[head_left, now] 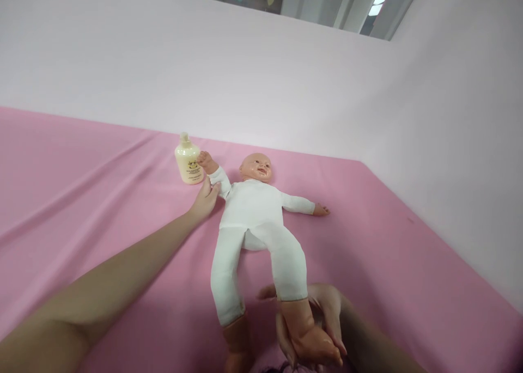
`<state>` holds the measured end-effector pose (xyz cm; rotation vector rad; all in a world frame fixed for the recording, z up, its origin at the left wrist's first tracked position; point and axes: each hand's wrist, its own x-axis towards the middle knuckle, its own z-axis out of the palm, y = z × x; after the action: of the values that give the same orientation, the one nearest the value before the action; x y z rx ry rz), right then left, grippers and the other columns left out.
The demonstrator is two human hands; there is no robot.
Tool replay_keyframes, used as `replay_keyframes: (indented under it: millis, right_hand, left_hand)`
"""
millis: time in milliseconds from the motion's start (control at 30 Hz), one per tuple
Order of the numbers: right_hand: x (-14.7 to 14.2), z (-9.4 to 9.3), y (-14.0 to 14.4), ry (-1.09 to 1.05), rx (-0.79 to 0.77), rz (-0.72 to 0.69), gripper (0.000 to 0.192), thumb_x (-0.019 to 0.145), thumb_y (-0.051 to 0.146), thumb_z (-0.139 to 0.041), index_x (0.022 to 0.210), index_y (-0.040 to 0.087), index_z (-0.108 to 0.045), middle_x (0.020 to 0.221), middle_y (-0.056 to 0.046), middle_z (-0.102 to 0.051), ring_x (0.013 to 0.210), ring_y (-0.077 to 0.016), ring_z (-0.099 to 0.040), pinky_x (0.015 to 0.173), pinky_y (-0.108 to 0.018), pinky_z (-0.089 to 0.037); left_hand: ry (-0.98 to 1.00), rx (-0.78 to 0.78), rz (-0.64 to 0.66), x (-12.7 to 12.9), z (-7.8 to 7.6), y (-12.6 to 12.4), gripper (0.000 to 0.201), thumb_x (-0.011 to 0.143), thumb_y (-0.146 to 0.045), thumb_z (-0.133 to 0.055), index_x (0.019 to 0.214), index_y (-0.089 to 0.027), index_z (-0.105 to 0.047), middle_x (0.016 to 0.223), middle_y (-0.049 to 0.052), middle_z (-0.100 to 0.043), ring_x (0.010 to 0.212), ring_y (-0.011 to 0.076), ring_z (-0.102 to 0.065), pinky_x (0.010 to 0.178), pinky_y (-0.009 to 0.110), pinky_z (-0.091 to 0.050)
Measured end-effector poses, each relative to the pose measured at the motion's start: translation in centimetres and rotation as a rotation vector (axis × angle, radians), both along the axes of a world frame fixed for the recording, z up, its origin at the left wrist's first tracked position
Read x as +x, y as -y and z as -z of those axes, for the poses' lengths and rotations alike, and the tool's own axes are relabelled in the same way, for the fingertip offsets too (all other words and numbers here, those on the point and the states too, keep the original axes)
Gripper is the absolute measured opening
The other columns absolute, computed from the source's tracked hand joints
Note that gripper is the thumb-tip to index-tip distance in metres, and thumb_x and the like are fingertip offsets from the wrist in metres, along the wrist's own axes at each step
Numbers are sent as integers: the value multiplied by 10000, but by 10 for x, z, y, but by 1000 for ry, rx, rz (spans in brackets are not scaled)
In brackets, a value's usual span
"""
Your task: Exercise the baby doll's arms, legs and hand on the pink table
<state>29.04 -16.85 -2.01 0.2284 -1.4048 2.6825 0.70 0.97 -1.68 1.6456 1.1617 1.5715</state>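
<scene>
A baby doll [255, 207] in white cloth lies on its back, its head at the far end and its feet toward me. My left hand [205, 200] is closed on the doll's raised arm [220, 181], at the white sleeve below the plastic hand. Near me, my right hand [329, 307] wraps from beneath and behind around the doll's lower leg and foot [304, 329]. Part of its fingers is hidden behind that foot. The doll's other leg [226, 280] extends toward me untouched, and its other arm [300, 204] is stretched out to the right.
A pale yellow lotion bottle [189, 163] stands upright just beyond my left hand, close to the doll's raised hand. Pink cloth [122, 199] with a few creases covers the surface. White walls [204, 73] rise at the back and right, with a window strip [314, 5] above.
</scene>
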Motion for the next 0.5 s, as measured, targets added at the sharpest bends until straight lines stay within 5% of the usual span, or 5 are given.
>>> replay_keyframes:
  millis: [133, 333, 500]
  right_hand:
    - [-2, 2, -1, -274, -45, -83, 1535, 310, 149, -958, 1495, 368, -8, 1076, -56, -665, 860, -166, -678, 723, -266, -544]
    - [5, -15, 4, -156, -73, -11, 1512, 343, 151, -954, 1498, 368, -3, 1040, -33, -662, 775, -117, -660, 663, -223, -529]
    - [4, -27, 5, -89, -148, 92, 1372, 423, 191, -938, 1499, 324, -98, 986, -29, -656, 655, -100, -635, 546, -206, -485]
  left_hand:
    - [82, -40, 33, 0, -2, 0, 312, 896, -432, -509, 1120, -224, -446, 1106, 70, -609, 1065, 217, -594, 958, 394, -490]
    - [14, -126, 75, 2, -1, 2, 606, 763, -383, -669, 1246, -210, -347, 1144, 99, -613, 1007, 227, -631, 870, 409, -539]
    - [-67, -136, 64, 2, 2, 3, 663, 732, -354, -691, 1261, -206, -320, 1234, 131, -578, 1047, 241, -623, 882, 416, -536]
